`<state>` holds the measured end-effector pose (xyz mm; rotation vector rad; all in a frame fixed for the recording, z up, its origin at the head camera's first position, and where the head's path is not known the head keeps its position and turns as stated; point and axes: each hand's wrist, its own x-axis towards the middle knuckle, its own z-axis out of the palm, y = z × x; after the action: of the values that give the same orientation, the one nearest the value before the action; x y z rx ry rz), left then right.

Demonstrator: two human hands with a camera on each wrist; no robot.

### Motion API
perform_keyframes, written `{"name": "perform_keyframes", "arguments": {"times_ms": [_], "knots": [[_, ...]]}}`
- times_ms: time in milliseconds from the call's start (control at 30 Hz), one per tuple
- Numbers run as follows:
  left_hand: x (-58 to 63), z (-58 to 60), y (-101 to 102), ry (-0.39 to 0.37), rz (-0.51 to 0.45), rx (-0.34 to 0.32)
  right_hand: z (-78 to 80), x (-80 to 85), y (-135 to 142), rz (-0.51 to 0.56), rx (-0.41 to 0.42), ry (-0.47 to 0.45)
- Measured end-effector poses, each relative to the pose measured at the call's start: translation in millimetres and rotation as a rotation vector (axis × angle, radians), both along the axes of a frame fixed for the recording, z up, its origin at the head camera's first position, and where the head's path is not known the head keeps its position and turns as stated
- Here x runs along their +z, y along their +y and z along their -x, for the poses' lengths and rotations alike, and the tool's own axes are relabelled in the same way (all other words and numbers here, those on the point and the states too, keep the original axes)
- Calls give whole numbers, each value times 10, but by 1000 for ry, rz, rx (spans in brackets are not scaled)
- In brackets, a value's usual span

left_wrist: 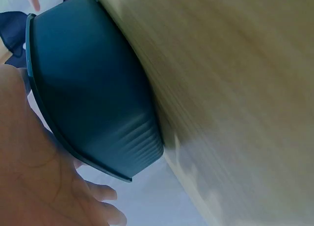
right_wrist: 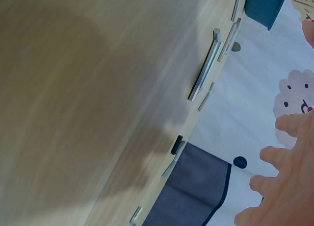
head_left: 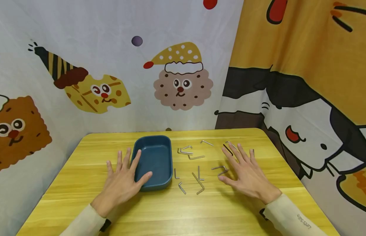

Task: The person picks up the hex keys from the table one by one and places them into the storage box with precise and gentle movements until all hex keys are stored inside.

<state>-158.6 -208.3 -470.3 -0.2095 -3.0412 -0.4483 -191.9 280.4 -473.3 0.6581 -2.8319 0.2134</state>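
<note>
My left hand (head_left: 121, 180) hovers with fingers spread at the left side of a dark blue rectangular bin (head_left: 171, 164), its thumb and index finger overlapping the rim in the head view. In the left wrist view the palm is beside the rim of the bin (left_wrist: 93, 84). My right hand (head_left: 249, 175) is held over the table with fingers spread and holds nothing. Close to its fingers lie a black hex key (head_left: 228, 149) and silver hex keys (head_left: 219, 167), partly covered by the hand. More silver L-shaped hex keys (head_left: 200, 183) lie scattered between the bin and this hand.
The wooden table (head_left: 177, 216) ends at a back edge against a white curtain (head_left: 112, 32) with cartoon prints. A yellow patterned curtain (head_left: 304, 49) hangs at the right. Several hex keys (head_left: 186, 152) sit close together right of the bin, another (head_left: 207, 143) near the back edge.
</note>
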Motion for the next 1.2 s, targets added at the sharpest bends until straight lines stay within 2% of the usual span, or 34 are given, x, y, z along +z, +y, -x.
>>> {"name": "perform_keyframes", "arguments": {"times_ms": [333,567,1200], "knots": [[0,76,43,-33,-44,-30,15,32,-115,-2,107,-37],[2,136,26,-53,-81,-23,48,37,-202,-9,190,-71],[-17,153,10,-82,-112,-16,103,-34,-384,-39,354,-145]]}}
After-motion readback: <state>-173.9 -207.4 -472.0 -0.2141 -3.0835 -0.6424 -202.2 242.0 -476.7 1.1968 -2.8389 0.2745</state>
